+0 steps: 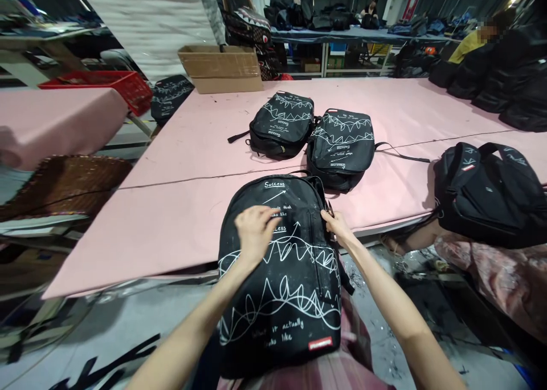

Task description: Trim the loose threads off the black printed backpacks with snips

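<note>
The black bag sits on the person's lap, with its round top reaching up past the near edge of the pink table. To the left of the bag there is a wide stretch of pink table to move over. Past the top, room is tight — two more black bags, the left one and the right one, lie side by side just beyond it. A cardboard box stands at the far edge. On the right, well apart from the lap, a co-worker's arm shows beside another bag, which hides part of it. Some of the white words on the front of the lap bag are covered by the left hand, and both of the person's arms run out of the bottom of the view. The left hand is over the upper front of the bag, fingers bent, thumb and finger close together; I can't tell if they hold anything or touch the cloth. The right hand pinches the bag's right edge, near the top, between thumb and fingers. A small dark thing shows by those fingers — maybe a tool, maybe a zip part, but it is too small to say.
</note>
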Action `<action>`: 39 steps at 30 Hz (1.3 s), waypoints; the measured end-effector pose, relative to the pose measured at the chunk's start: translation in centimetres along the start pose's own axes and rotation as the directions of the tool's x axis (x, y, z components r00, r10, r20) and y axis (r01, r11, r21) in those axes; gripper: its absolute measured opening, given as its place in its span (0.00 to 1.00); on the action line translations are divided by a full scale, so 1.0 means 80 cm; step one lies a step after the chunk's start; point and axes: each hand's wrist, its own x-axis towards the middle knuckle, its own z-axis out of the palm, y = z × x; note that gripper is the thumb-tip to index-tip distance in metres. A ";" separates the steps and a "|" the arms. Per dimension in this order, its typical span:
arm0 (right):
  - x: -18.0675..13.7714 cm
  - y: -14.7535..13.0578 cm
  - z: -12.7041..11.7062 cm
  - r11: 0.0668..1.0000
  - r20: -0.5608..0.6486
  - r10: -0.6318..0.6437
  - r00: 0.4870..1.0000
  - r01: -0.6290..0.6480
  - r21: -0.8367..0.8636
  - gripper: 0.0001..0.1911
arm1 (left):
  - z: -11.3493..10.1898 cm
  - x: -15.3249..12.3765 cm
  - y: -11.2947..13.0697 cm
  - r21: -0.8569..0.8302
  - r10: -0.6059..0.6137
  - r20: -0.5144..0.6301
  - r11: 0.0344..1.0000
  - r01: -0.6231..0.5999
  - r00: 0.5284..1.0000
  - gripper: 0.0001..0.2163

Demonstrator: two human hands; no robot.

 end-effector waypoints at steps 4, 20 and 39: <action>0.005 0.005 0.000 1.000 -0.003 -0.007 1.000 0.007 -0.029 0.24 | 0.050 0.020 0.060 0.023 0.281 0.165 0.957 -0.288 0.946 0.10; -0.025 -0.009 -0.005 0.536 -0.057 -0.445 0.893 0.215 -0.816 0.17 | 0.084 0.068 0.047 -0.053 -0.173 0.463 0.974 0.222 0.869 0.10; 0.002 -0.006 -0.045 0.829 -0.227 -0.302 0.926 0.137 -0.542 0.21 | -0.020 0.063 -0.016 -0.130 -0.150 0.548 0.957 0.260 0.823 0.19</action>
